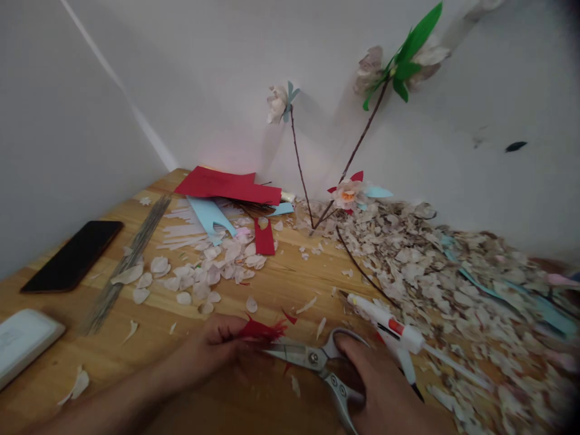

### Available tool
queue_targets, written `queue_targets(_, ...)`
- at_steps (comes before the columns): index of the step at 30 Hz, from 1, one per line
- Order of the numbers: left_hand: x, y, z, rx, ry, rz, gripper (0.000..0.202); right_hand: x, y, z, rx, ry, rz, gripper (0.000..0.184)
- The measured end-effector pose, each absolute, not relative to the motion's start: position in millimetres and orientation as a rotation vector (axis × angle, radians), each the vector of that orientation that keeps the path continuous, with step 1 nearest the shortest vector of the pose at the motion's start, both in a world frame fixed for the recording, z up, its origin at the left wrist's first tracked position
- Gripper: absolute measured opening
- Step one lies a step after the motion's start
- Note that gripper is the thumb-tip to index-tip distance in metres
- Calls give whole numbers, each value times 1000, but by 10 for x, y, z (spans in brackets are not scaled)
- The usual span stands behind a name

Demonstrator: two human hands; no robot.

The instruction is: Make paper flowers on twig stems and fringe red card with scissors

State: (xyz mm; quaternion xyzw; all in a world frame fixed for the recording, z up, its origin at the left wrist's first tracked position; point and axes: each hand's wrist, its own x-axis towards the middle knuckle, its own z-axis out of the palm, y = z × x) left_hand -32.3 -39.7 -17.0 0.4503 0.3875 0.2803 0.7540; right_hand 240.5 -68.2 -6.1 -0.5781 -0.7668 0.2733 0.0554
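Near the front of the wooden table, my left hand (222, 343) pinches a small piece of red paper (259, 330) whose right edge is cut into thin fringe. My right hand (378, 383) is closed round the handles of metal scissors (313, 357), with thumb and fingers through the loops. The blades point left and reach to the underside of the red paper, their tips partly hidden there. Small red scraps (289, 317) lie close by. A white hot glue gun (385, 323) rests just beyond my right hand.
Dried petals (417, 266) heap over the right side, with a smaller petal pile (199, 275) at centre left. Flower stems (296, 151) lean on the wall. Red sheets (226, 184), thin wires (131, 260), a phone (72, 257) and a white device (27, 341) lie further left.
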Motion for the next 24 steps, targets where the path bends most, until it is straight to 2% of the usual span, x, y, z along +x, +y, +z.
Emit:
queue_targets(7,-308,-401,-238,1029,951,677,29,2492,-718,-171,-1793,-2341,842,50)
queue_targets(16,-282,-408,-236,1042,981,716,25,2414,-719,-129,-1800,-2344,788,43)
queue_targets(24,-281,-421,-248,974,931,723,20,2417,-715,-128,-1804,-2359,825,51)
